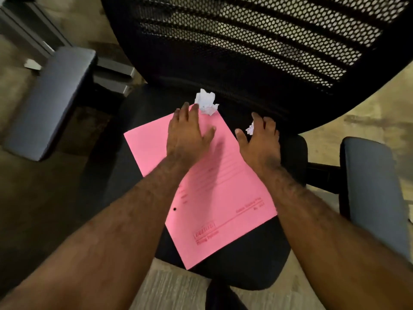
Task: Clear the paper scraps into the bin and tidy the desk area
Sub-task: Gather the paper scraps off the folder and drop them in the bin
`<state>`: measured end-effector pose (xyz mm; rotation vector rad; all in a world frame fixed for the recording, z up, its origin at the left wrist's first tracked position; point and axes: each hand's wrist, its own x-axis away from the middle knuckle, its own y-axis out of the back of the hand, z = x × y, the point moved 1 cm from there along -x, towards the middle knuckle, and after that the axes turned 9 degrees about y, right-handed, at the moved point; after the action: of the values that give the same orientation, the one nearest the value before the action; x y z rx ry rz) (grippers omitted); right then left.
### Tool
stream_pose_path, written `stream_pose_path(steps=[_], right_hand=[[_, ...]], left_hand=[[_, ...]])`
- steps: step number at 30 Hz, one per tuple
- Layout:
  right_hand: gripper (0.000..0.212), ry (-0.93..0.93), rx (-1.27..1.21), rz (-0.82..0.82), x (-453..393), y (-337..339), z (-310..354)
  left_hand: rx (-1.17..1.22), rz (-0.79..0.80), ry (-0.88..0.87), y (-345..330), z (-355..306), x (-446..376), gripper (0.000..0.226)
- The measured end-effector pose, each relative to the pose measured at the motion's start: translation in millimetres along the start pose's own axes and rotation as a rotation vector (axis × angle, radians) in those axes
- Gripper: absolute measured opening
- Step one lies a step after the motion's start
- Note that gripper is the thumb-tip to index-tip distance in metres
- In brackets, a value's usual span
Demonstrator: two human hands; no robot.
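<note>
White crumpled paper was the target at both hands. Right hand [260, 139] was spread wide, thumb and fingers splayed, with a small paper scrap [250, 129] showing between thumb and forefinger; whether the fingers had closed on it could not be told, and it looked touched rather than held. Left hand [188, 130] lay flat and open, palm down on the pink folder [214, 198], fingertips [194, 106] just beside a larger crumpled paper ball [206, 102] at the folder's far corner. Nothing was gripped by the left.

Pink folder lay skewed across the black seat [257, 265] of an office chair, mesh backrest [257, 41] beyond, grey armrests [51, 101] either side. No bin was in view.

Judgement on doing the step well: the scraps were light and springy, so each should be pinched from above with thumb and two fingers rather than swept, since a sweep could push the ball off the folder's corner into the gap at the backrest. Left palm pressure on the folder should hold it from sliding on the seat. Both scraps should be secured before lifting, then the folder dealt with separately.
</note>
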<state>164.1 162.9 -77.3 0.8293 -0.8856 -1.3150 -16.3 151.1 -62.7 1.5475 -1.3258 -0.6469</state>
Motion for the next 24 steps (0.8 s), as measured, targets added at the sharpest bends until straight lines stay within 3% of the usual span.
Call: stream_pose_path(steps=[5,9,12,18,24], right_hand=[[0.044,0.114,0.114,0.0,-19,-15,-8],[0.034,0.183,0.066,-0.057,-19,-25,-17],[0.035,0.205,-0.002,-0.103,-17,-25,-20],[0.038,0.215,-0.08,-0.195,-18,-18,-6],[0.036,0.215,-0.216,-0.218,-4,-17,45]], left_hand=[[-0.043,-0.081,-0.017,-28,-23,-44,0.077],[-0.022,-0.143,-0.046,-43,-37,-66,0.055],[0.023,-0.191,-0.077,-49,-37,-71,0.037],[0.082,-0.32,-0.071,-42,-16,-55,0.041],[0.311,-0.367,0.022,-7,19,-9,0.021]])
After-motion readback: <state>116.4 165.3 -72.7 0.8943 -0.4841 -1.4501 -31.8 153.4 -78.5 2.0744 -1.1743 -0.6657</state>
